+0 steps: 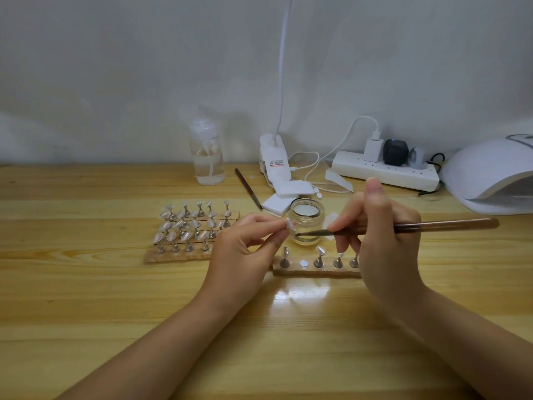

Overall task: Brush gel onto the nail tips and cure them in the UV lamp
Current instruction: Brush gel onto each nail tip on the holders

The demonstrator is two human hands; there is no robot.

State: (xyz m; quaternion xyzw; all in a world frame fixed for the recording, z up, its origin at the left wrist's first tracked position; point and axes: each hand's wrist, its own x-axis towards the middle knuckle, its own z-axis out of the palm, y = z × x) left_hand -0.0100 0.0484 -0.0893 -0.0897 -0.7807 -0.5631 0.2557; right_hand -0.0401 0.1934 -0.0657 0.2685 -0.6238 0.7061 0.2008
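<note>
My left hand pinches a small pale nail tip between thumb and fingers, just left of a small glass jar of clear gel. My right hand grips a brown-handled brush; its dark bristle end points left and lies across the jar's lower front, close to the nail tip. Below the hands a wooden strip carries several metal stands, one with a nail tip on it. The white UV lamp sits at the far right.
A wooden board with several nail tips on stands lies at the left. Behind are a clear pump bottle, a second brush, white pads, a clip lamp base and a power strip with plugs and cables.
</note>
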